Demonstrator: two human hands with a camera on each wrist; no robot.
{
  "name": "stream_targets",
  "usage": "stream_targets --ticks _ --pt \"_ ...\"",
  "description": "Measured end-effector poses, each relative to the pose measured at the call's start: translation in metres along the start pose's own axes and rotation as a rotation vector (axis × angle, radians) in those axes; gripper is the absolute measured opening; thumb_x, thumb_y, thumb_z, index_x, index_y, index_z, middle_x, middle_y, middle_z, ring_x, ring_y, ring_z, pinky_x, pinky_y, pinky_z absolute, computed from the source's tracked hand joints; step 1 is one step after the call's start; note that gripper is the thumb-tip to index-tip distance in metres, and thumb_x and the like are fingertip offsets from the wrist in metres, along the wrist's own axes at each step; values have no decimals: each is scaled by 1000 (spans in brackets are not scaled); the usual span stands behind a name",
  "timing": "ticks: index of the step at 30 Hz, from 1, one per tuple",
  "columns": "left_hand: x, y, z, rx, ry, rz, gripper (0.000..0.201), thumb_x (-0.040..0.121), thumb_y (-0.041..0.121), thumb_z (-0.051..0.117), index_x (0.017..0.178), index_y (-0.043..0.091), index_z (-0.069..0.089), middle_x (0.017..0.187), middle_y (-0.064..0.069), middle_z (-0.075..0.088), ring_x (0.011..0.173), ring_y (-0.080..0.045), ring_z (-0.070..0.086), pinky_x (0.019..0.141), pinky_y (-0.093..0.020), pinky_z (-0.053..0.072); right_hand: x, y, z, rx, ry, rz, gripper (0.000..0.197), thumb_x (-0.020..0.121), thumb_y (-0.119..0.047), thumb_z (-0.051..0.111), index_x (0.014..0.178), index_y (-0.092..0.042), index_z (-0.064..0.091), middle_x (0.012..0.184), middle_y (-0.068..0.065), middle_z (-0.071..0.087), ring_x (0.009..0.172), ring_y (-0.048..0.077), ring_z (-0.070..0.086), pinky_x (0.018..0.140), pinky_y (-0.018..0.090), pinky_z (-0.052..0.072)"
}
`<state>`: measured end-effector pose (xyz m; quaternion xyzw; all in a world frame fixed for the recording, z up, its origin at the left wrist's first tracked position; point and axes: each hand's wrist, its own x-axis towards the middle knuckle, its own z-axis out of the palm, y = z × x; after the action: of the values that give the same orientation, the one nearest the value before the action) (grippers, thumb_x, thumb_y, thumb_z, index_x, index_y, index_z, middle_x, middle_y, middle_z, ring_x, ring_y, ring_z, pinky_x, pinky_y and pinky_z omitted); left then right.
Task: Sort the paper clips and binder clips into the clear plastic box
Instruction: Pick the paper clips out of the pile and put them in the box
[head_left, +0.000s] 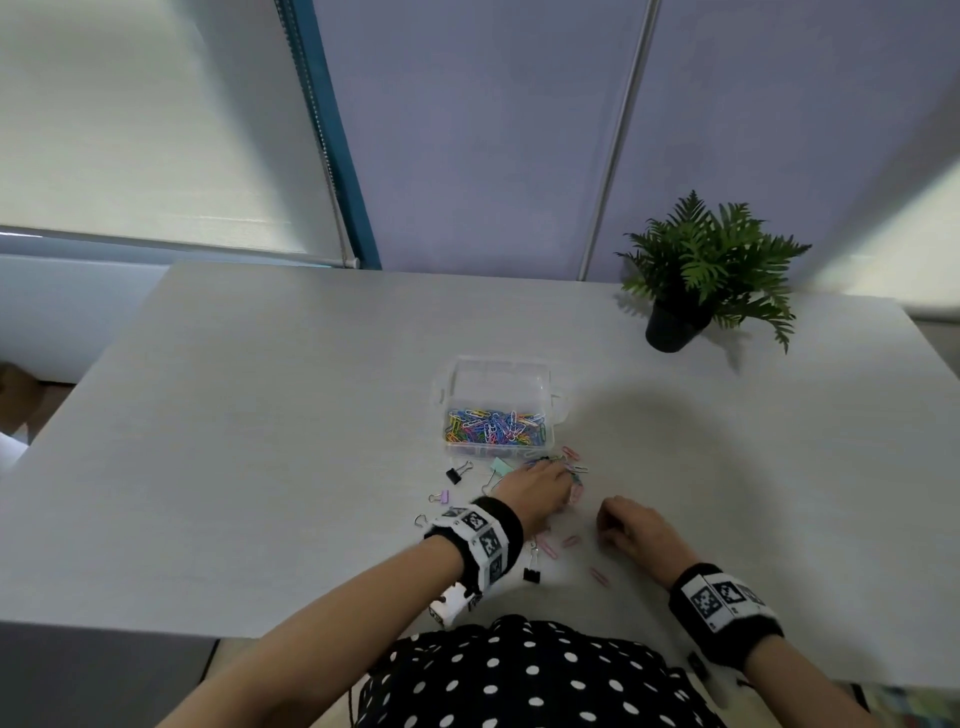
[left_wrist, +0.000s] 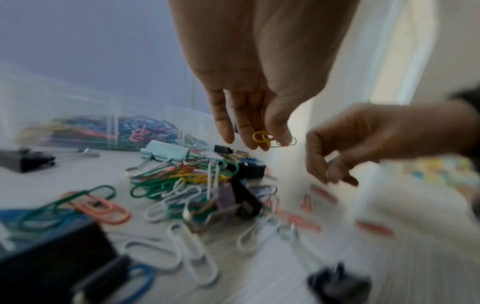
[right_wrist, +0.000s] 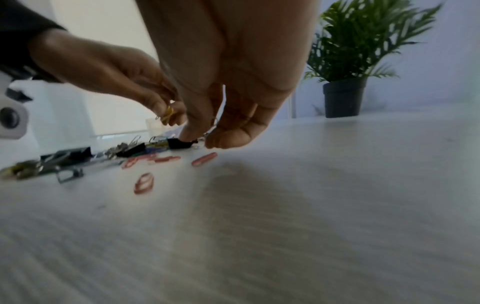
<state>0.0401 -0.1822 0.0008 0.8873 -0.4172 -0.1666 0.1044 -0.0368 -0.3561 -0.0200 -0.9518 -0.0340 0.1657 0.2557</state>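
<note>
The pale table (head_left: 260, 415) carries a clear plastic box (head_left: 497, 375), scattered paper clips (left_wrist: 171, 181), binder clips (head_left: 457, 474) and a potted plant (head_left: 701, 275).

Right grip (right_wrist: 207, 142) contents — blurred

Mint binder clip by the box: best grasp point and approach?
Take the mint binder clip by its wide body, pinched across the two flat faces, coming from above. It lies on the table with its wire handles trailing toward the person into the clip pile, so the handles are thin and may snag; the body looks exposed.
</note>
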Motion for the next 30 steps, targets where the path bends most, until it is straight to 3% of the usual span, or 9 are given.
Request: stream_targets --ticks 5,9,11,13,15,19,22,24,30 --pt "4 -17 -27 -393 -29 -217 13 91 2 45 101 6 53 103 -13 68 92 -25 65 79 -33 51 0 10 -6 12 -59 -99 14 80 -7 59 93 -10 61 81 -8 49 78 11 47 66 11 32" --pt "3 -34 -44 -540 84 -211 21 88 -5 43 98 2 61 89 -19 71 64 -18 60 60 -10 48 5 14 -4 -82 -97 -99 12 80 -12 60 90 -6 60 89 5 51 83 14 41 69 22 30" --pt "4 -44 -54 -521 164 -220 25 89 -5 44 101 1 65 91 -18 72 69 -17 62 58 -4 44 6 14 -4 -96 -104 -94 11 79 -10 61 86 -2 60 89 7 50 87 22 47 70 24 31" --pt "7 -56 -63 -482 227 -256 28 89 -6 43 103 1 66 95 -16 71 80 -18 65 71 -8 45 7 13 -6 -106 -111 -91 11 79 -9 61 85 -1 59 96 13 53 94 27 49 74 29 35" --pt "11 -73 -68 -442 250 -313 30 86 -9 42 100 1 67 97 -16 71 88 -23 66 88 -25 50 8 10 -6 -153 -142 -71 9 82 -13 58 87 -6 56 99 10 51 97 24 48 74 29 36" --pt "14 -95 -71 -187 193 -343 28 90 4 49 113 11 63 122 -11 61 116 -28 51 102 -38 41 8 2 -4 -85 -148 -85 10 83 -14 58 78 -16 49 78 -7 43 81 15 42 69 25 30" --pt "6 -69 -62 4 188 -154 30 88 14 56 118 17 59 125 -5 56 119 -24 44 99 -39 44 12 -4 0 85 -65 -126 9 77 -8 65 77 -11 56 71 -21 44 70 5 45 66 14 34" --pt "0 -40 -45 27 145 36 25 87 14 57 111 14 63 114 -9 59 111 -24 47 91 -40 49 17 -9 6 112 -58 -129 11 76 -12 68 85 -9 61 77 -15 53 74 6 51 67 8 35" --pt "-18 8 8 150 -122 52 35 81 20 64 108 0 59 112 -15 55 115 -30 42 91 -43 45 17 -12 22 -25 -81 -64 12 78 -17 61 89 -11 58 97 10 58 92 25 53 79 37 43"
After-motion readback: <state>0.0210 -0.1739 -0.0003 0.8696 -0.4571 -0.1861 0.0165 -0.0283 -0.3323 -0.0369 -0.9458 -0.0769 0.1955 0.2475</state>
